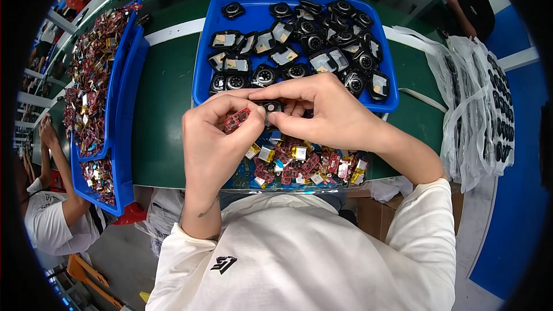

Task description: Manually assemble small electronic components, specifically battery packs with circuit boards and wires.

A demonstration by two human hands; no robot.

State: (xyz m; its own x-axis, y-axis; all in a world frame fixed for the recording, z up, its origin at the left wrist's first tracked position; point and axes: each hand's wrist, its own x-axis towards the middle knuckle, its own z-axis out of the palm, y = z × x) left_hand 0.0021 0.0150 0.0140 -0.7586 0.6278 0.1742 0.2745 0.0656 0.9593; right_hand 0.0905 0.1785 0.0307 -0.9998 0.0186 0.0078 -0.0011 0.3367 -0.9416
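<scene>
Casing (271,105), small and black, sits between the person's two hands in front of the chest, just on the near side of a blue tray (250,18). Its dark rim encloses a greyish inner face bearing a round, pale pinkish spot; much of the rest is covered by fingers. The right hand (325,106) is clamped on it, thumb against the face and forefinger stretched along the far edge. The left hand (210,129) is closed around a red circuit board (236,120), which pokes out between thumb and forefinger, dotted with tiny dark and silvery parts; its fingertips meet the casing's left end. Nearer the body, a loose heap of circuit boards (311,164) lies on the green table (164,103), red pieces mixed with silver and yellow-wrapped cells. The tray carries many black casings (296,71), some showing round ringed faces, others pale flat backs.
</scene>
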